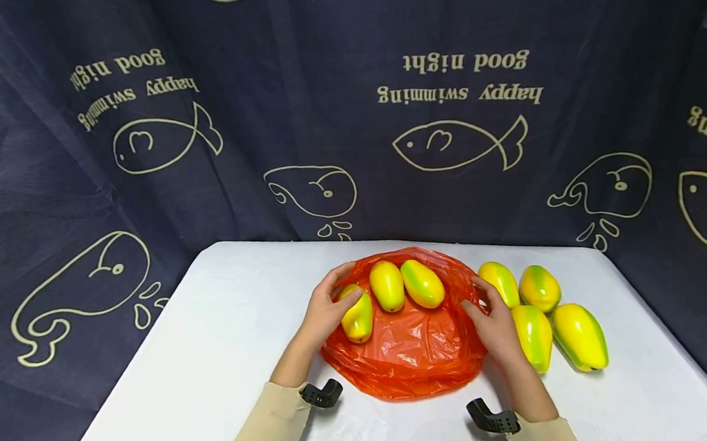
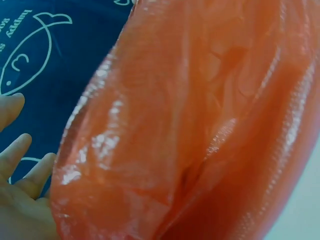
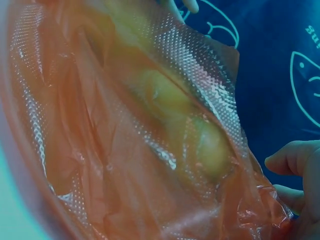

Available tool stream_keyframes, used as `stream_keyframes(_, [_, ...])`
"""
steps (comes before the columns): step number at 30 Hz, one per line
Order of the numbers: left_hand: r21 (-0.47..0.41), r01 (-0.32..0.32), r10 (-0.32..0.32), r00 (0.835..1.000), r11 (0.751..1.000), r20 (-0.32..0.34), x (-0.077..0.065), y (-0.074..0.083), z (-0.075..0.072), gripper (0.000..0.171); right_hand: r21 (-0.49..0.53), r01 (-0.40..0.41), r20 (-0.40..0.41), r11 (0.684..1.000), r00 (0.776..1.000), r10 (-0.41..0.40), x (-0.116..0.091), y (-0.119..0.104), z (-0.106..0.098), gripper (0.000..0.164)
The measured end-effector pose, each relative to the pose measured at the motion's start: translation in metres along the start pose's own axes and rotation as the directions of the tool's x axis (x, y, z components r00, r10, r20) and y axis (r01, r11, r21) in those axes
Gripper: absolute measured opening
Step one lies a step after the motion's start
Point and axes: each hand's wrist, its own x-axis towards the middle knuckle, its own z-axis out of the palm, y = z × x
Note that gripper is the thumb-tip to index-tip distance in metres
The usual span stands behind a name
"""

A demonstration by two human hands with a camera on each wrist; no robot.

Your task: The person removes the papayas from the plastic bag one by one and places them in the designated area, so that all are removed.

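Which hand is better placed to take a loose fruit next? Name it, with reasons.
Right, likely: the right hand sits beside the four loose fruits, while the left hand is across the red bag.

Seven yellow-green fruits (image 1: 388, 287) show in all: three lie in the single red plastic bag (image 1: 406, 346), and four rest to its right on the one white table (image 1: 219, 348). There are two hands, one left hand (image 1: 324, 308) and one right hand (image 1: 498, 329), with two beige sleeves (image 1: 272, 422) and two black wrist pieces (image 1: 324, 393). The dark cloth (image 1: 248, 53) carries three whale outlines (image 1: 311, 191), four fish outlines (image 1: 449, 146), two cut off by the view's edge, and three blocks of lettering (image 1: 462, 78), one cut off.
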Motion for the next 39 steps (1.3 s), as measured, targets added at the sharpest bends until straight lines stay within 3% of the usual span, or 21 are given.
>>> stream_keyframes(10, [0.111,0.053,-0.056,0.998,0.992,0.022,0.0,-0.012,-0.004,0.057,0.0,-0.01,0.013,1.0,1.0,0.01,0.0,0.002,0.001,0.061])
stream_keyframes(23, [0.195,0.153,-0.182,0.974,0.969,0.138,-0.002,-0.024,-0.012,0.088,0.006,-0.046,0.018,0.999,0.999,0.046,0.0,0.001,0.003,0.063])
stream_keyframes(30, [0.277,0.099,-0.168,0.957,0.956,0.237,-0.003,-0.028,-0.015,0.101,0.004,-0.048,0.024,0.999,0.999,0.048,-0.001,0.001,0.003,0.063])
stream_keyframes(39, [0.377,0.023,-0.146,0.942,0.926,0.303,-0.005,-0.03,-0.016,0.11,-0.005,-0.05,0.021,0.999,0.999,0.05,0.001,0.003,0.005,0.063])
